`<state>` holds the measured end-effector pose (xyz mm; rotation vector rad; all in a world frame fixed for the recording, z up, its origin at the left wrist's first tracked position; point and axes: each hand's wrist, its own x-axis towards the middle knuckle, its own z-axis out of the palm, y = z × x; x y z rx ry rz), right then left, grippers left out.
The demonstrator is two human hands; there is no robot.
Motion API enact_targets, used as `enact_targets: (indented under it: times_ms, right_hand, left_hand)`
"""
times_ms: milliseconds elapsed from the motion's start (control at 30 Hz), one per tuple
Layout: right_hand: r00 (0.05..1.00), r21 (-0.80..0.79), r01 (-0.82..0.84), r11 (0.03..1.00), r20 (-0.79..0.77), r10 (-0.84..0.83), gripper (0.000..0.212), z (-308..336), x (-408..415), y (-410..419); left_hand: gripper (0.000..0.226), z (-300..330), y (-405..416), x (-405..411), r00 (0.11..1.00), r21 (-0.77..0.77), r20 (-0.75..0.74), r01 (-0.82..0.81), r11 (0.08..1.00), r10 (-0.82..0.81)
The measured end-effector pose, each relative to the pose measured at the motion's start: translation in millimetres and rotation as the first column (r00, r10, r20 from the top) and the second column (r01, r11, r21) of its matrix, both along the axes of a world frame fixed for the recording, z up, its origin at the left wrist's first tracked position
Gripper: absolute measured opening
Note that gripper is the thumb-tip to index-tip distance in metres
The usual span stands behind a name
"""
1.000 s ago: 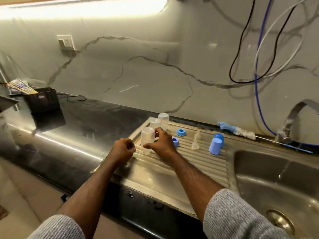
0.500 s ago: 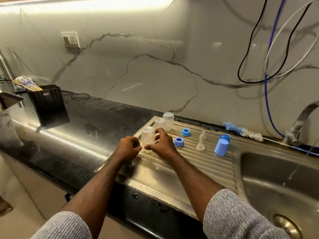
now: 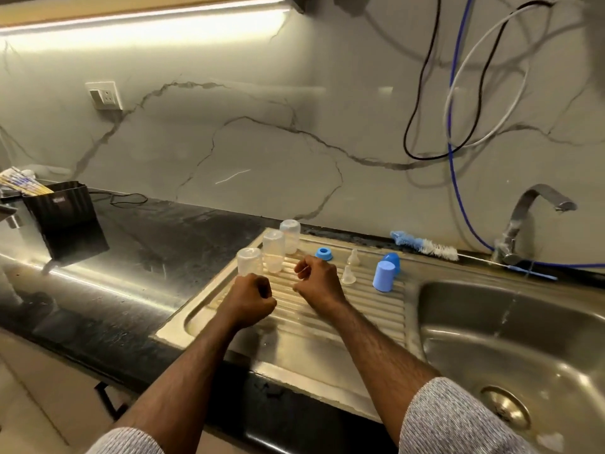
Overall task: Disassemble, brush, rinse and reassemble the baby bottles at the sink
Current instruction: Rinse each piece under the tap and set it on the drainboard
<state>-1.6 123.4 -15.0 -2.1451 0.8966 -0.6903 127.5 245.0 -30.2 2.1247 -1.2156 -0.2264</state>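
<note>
Three clear baby bottles stand upside down in a row on the steel drainboard (image 3: 327, 348): the nearest (image 3: 249, 261), the middle (image 3: 273, 251) and the farthest (image 3: 290, 235). A blue collar ring (image 3: 323, 253), two clear nipples (image 3: 353, 257) (image 3: 347, 275) and two blue caps (image 3: 383, 276) (image 3: 392, 259) lie further right. My left hand (image 3: 250, 298) is a fist just in front of the nearest bottle, touching nothing. My right hand (image 3: 319, 281) hovers over the ridges with curled fingers and nothing visible in them; it hides the spot beneath it.
A blue-and-white bottle brush (image 3: 424, 246) lies along the back edge. The sink basin (image 3: 507, 339) and the faucet (image 3: 523, 221) are to the right. A black utensil holder (image 3: 62, 217) stands on the dark counter at left. Cables hang on the wall.
My right hand has let go of the nearest bottle and pulled back to the right. My left hand has drawn back a little. A second blue ring seen before is now behind my right hand.
</note>
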Motion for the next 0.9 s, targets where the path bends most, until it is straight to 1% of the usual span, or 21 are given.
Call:
enact_targets:
  times_ms: [100,200,233,300,333,400,467,500,533,600,667,733,833,900]
  right_hand:
    - [0.999,-0.031,0.032,0.999,0.002,-0.032,0.028,-4.9,-39.5,-18.8]
    - [0.998,-0.022,0.068,0.997,0.01,-0.067,0.025,-9.4,-83.4,-43.1]
    - [0.996,-0.013,0.085,0.996,0.021,-0.084,0.025,-11.3,-99.5,-51.1]
    - [0.991,-0.045,0.128,0.991,0.046,-0.126,0.024,-16.3,-129.1,-65.2]
    - [0.983,-0.047,0.182,0.982,0.045,-0.18,0.022,-24.3,-164.2,-81.5]
    - [0.982,-0.065,0.188,0.98,0.033,-0.186,0.019,-28.7,-196.2,-96.2]
    - [0.977,-0.091,0.204,0.975,-0.043,-0.209,0.024,-33.3,-235.1,-111.8]
    - [0.969,-0.091,0.227,0.97,-0.076,-0.234,0.027,-38.5,-258.4,-120.4]
    - [0.961,-0.085,0.242,0.967,-0.115,-0.251,0.029,-43.0,-277.9,-128.6]
    - [0.948,-0.03,0.242,0.97,-0.207,-0.243,0.029,-55.6,-316.1,-141.7]
    - [0.945,0.105,0.175,0.979,-0.296,-0.137,0.026,-69.1,-343.3,-149.7]
    - [0.916,0.211,0.103,0.972,-0.402,-0.01,0.026,-85.2,-359.1,-153.3]
    - [0.83,0.376,0.045,0.926,-0.529,0.174,0.031,-103.3,-365.4,-156.7]
    - [0.738,0.422,0.024,0.906,-0.619,0.269,0.03,-108.8,-359.3,-159.2]
  left_hand:
    - [0.017,1.2,-23.8,-27.0,0.999,-0.01,-0.01,0.053,0.999,-0.053]
    - [0.015,3.4,-54.9,-58.8,0.992,-0.052,0.029,0.124,0.991,-0.123]
    - [0.017,4.4,-66.4,-72.2,0.989,-0.075,0.045,0.147,0.986,-0.144]
    - [0.023,6.5,-87.9,-93.2,0.985,-0.112,0.059,0.168,0.979,-0.163]
    - [0.022,0.7,-113.1,-122.2,0.974,-0.123,0.034,0.226,0.966,-0.223]
    - [0.018,2.5,-133.5,-146.7,0.967,-0.157,0.015,0.253,0.955,-0.254]
    - [0.023,0.6,-158.3,-181.5,0.942,-0.208,-0.012,0.327,0.922,-0.336]
    - [0.028,-3.0,-173.2,-204.1,0.92,-0.208,-0.019,0.38,0.901,-0.392]
    - [0.03,-7.0,-185.3,-223.6,0.902,-0.193,-0.02,0.419,0.887,-0.431]
    - [0.026,-17.9,-205.8,-263.8,0.884,-0.157,-0.024,0.459,0.875,-0.468]
    - [0.022,-30.0,-223.2,-294.0,0.863,-0.157,-0.039,0.492,0.856,-0.504]
    - [0.022,-42.2,-234.9,-311.9,0.847,-0.137,-0.068,0.515,0.846,-0.527]
    - [0.025,-54.7,-254.4,-324.1,0.853,-0.103,-0.118,0.499,0.861,-0.508]
    - [0.027,-56.2,-266.8,-322.7,0.869,-0.091,-0.17,0.456,0.885,-0.465]
